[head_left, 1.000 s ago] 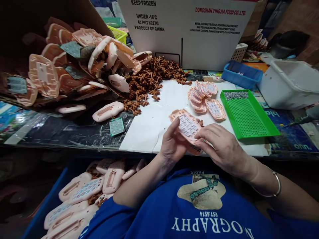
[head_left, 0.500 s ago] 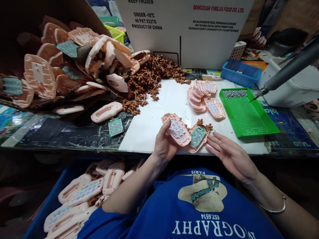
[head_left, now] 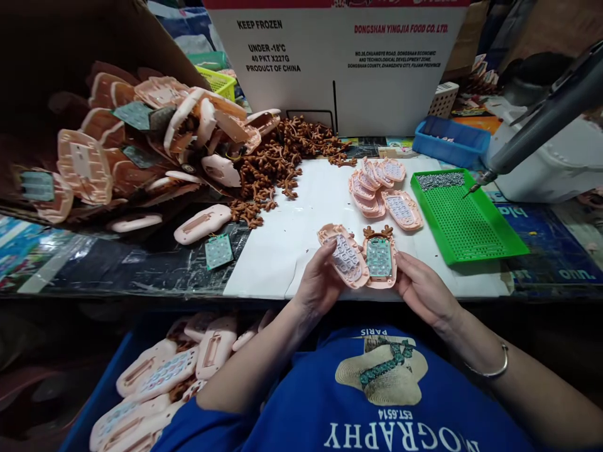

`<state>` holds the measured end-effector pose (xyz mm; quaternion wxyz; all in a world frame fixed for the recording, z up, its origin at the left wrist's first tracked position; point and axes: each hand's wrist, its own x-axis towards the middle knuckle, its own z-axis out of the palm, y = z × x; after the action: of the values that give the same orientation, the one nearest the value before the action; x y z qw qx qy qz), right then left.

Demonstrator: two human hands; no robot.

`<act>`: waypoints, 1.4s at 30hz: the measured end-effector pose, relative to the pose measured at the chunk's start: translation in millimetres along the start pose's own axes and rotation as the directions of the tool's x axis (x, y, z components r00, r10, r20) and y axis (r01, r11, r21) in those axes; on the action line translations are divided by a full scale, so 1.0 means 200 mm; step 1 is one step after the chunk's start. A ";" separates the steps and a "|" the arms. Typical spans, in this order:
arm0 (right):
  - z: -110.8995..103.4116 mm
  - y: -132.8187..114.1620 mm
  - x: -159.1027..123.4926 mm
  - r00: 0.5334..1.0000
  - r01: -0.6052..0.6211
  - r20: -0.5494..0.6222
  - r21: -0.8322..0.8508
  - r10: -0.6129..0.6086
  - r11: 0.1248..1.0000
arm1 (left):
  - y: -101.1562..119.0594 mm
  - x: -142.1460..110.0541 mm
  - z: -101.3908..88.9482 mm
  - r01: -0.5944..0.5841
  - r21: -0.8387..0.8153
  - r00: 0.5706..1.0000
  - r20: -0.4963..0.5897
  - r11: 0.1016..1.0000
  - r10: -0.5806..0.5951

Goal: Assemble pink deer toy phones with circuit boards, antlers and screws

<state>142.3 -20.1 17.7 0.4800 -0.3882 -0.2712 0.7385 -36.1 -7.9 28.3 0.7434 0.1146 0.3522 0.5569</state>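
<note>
My left hand point(head_left: 321, 284) grips a pink plastic shell with a white keypad point(head_left: 343, 256), held tilted above the white sheet point(head_left: 301, 220). Beside it on the right is a second pink shell with brown antlers and a green circuit board point(head_left: 379, 258). My right hand point(head_left: 421, 290) curls its fingers against that shell's right edge and holds it. The two shells sit side by side and touch. Both hands are near the table's front edge.
A stack of finished pink shells point(head_left: 377, 185) lies behind. A green screw tray point(head_left: 464, 213) is at the right, an electric screwdriver point(head_left: 532, 125) hanging over it. Brown antler pieces point(head_left: 282, 157) and a heap of shells point(head_left: 155, 132) fill the left; a blue bin point(head_left: 155, 376) sits below.
A second ago both hands held the shells pressed together. They have come apart: the antlered shell with the green board now sits beside the keypad shell. The screwdriver swung into view at right.
</note>
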 end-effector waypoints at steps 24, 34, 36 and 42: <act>-0.04 0.01 0.06 0.975 -0.096 0.220 0.283 0.032 0.954 | 0.05 -0.06 0.09 0.077 0.121 0.983 0.156 0.990 -0.096; -0.07 -0.02 0.03 0.992 0.087 0.076 0.142 -0.098 0.986 | -0.06 0.03 -0.02 -0.115 0.314 0.985 0.159 0.942 0.067; -0.07 -0.02 0.02 0.994 0.067 0.080 0.115 -0.076 0.991 | -0.08 0.05 -0.03 -0.120 0.362 0.980 0.195 0.925 0.051; -0.06 -0.02 0.02 0.988 0.113 0.103 0.012 -0.114 0.994 | -0.10 0.08 -0.04 -0.077 0.338 0.971 0.240 0.938 -0.007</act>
<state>153.2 -13.7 13.7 0.5076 -0.3316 -0.3150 0.7302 -23.6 -2.9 5.7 0.7385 0.3150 0.3508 0.4820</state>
